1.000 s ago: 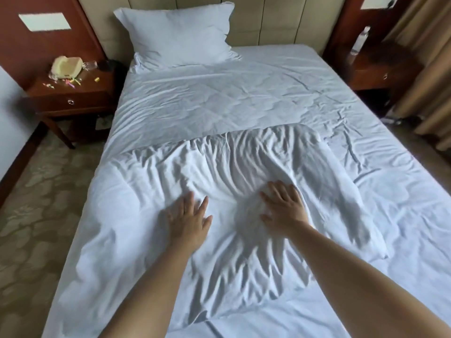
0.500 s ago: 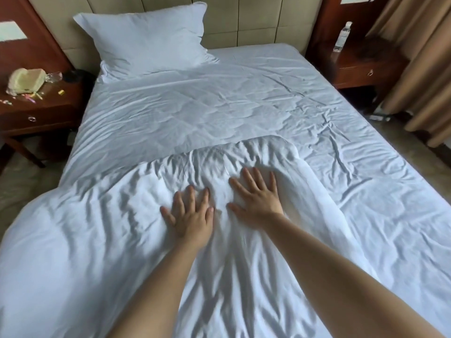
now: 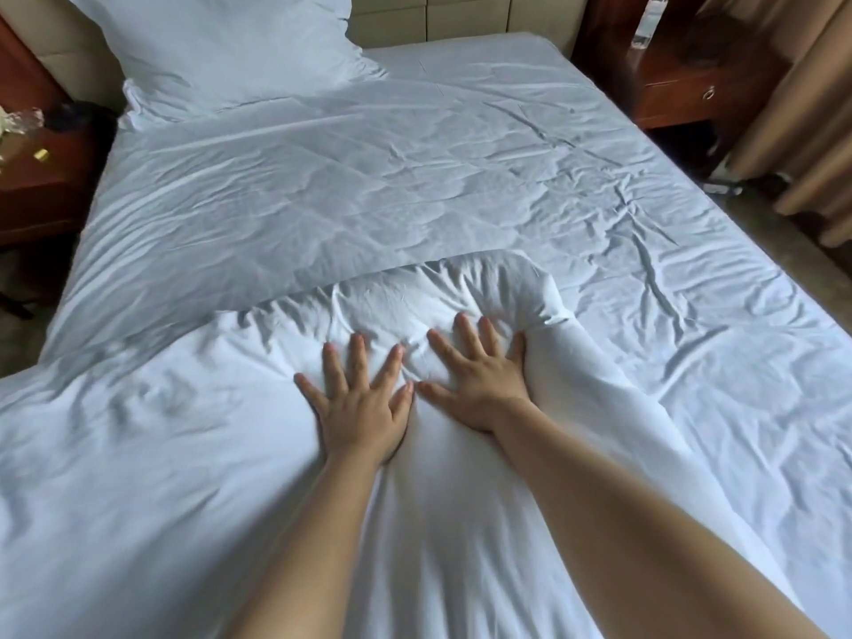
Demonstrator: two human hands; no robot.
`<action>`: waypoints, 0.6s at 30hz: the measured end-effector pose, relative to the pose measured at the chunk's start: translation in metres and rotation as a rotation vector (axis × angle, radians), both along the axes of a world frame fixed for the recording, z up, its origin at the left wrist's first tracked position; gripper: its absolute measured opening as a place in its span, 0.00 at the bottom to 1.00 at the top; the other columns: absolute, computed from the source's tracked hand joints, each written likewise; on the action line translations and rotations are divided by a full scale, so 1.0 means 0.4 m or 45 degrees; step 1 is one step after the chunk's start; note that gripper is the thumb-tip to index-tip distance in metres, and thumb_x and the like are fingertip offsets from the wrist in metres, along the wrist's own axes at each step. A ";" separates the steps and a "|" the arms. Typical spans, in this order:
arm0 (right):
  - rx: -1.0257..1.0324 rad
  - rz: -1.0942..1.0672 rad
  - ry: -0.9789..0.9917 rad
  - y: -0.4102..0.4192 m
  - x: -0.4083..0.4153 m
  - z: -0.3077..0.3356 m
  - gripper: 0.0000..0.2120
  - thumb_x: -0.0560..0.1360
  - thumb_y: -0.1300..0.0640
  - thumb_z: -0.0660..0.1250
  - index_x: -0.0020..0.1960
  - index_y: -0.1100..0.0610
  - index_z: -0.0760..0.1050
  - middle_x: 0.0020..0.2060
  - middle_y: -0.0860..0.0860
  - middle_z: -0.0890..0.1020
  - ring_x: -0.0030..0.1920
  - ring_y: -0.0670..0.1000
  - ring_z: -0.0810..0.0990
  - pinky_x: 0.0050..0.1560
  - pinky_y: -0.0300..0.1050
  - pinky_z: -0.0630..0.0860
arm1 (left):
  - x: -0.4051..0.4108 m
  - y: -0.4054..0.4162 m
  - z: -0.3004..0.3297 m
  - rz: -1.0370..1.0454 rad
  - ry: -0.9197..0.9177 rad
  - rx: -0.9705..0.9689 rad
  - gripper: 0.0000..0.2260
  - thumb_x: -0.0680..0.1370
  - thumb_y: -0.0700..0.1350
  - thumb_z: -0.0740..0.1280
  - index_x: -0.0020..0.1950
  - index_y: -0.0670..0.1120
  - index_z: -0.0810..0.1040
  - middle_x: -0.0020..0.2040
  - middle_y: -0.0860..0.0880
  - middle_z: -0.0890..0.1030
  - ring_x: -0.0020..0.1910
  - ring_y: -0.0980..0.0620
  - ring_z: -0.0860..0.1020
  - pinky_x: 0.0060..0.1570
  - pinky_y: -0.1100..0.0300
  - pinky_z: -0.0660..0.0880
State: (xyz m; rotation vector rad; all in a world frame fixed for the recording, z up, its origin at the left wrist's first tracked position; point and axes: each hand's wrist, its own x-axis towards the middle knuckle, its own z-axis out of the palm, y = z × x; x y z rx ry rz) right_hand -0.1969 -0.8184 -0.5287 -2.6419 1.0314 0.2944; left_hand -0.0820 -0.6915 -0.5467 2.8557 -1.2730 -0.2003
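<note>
A white duvet lies bunched and wrinkled over the near half of a bed covered by a white sheet. My left hand presses flat on the duvet, fingers spread. Right beside it, my right hand also presses flat with straight, spread fingers, just below the duvet's rounded far edge. The thumbs nearly touch. Neither hand holds anything. A white pillow leans against the padded headboard at the far left.
Wooden nightstands stand on both sides: the left one carries small items, the right one a clear water bottle. Tan curtains hang at the far right. Patterned carpet shows beside the bed.
Both hands have slid up the duvet toward its far edge and come closer together, pushing the fabric into tighter folds. The view has moved nearer the bed.
</note>
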 end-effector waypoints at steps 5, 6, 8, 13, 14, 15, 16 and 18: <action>0.022 -0.019 -0.028 0.027 -0.022 -0.013 0.37 0.72 0.27 0.47 0.76 0.37 0.40 0.77 0.49 0.36 0.76 0.56 0.34 0.69 0.69 0.33 | -0.015 0.026 -0.016 -0.026 -0.007 0.007 0.28 0.74 0.66 0.42 0.75 0.66 0.51 0.79 0.49 0.49 0.77 0.39 0.43 0.66 0.29 0.37; 0.035 -0.036 -0.054 0.043 -0.035 -0.012 0.37 0.73 0.27 0.48 0.76 0.38 0.39 0.77 0.49 0.35 0.76 0.56 0.33 0.69 0.67 0.33 | -0.024 0.035 -0.013 -0.028 -0.014 -0.006 0.28 0.75 0.66 0.44 0.75 0.65 0.54 0.79 0.48 0.52 0.77 0.39 0.46 0.67 0.30 0.39; 0.067 -0.056 -0.110 0.091 -0.073 -0.010 0.37 0.74 0.29 0.47 0.76 0.39 0.38 0.76 0.50 0.33 0.75 0.55 0.31 0.70 0.62 0.30 | -0.046 0.062 -0.006 -0.042 -0.047 -0.030 0.27 0.76 0.65 0.47 0.75 0.61 0.59 0.77 0.46 0.58 0.76 0.38 0.52 0.68 0.31 0.43; 0.094 -0.039 -0.180 0.258 -0.212 -0.013 0.36 0.71 0.30 0.38 0.74 0.40 0.31 0.71 0.47 0.27 0.72 0.51 0.25 0.66 0.49 0.20 | -0.146 0.181 0.005 -0.138 -0.136 -0.061 0.27 0.77 0.60 0.51 0.75 0.53 0.63 0.75 0.41 0.62 0.74 0.37 0.59 0.70 0.34 0.52; 0.097 -0.032 -0.166 0.289 -0.243 -0.014 0.35 0.72 0.31 0.39 0.73 0.40 0.30 0.71 0.47 0.27 0.72 0.51 0.26 0.65 0.48 0.20 | -0.170 0.210 0.005 -0.154 -0.135 -0.052 0.27 0.77 0.59 0.52 0.75 0.52 0.64 0.75 0.41 0.63 0.74 0.37 0.60 0.70 0.35 0.53; 0.105 -0.023 -0.138 0.318 -0.273 -0.013 0.35 0.72 0.31 0.39 0.73 0.40 0.29 0.71 0.48 0.26 0.72 0.51 0.26 0.65 0.47 0.20 | -0.195 0.241 0.004 -0.165 -0.135 -0.047 0.26 0.78 0.59 0.53 0.74 0.52 0.65 0.75 0.41 0.64 0.74 0.37 0.61 0.70 0.36 0.54; 0.116 -0.010 -0.100 0.347 -0.302 -0.012 0.35 0.72 0.31 0.39 0.73 0.41 0.29 0.71 0.48 0.27 0.73 0.52 0.27 0.66 0.48 0.21 | -0.220 0.274 0.003 -0.175 -0.131 -0.034 0.25 0.78 0.58 0.53 0.74 0.51 0.66 0.74 0.41 0.64 0.74 0.37 0.61 0.70 0.37 0.55; 0.137 0.022 -0.011 0.403 -0.351 -0.003 0.38 0.71 0.30 0.37 0.75 0.43 0.31 0.73 0.50 0.28 0.74 0.52 0.29 0.68 0.49 0.23 | -0.271 0.347 0.009 -0.213 -0.124 -0.007 0.25 0.78 0.56 0.54 0.74 0.51 0.67 0.74 0.41 0.66 0.73 0.38 0.63 0.70 0.37 0.57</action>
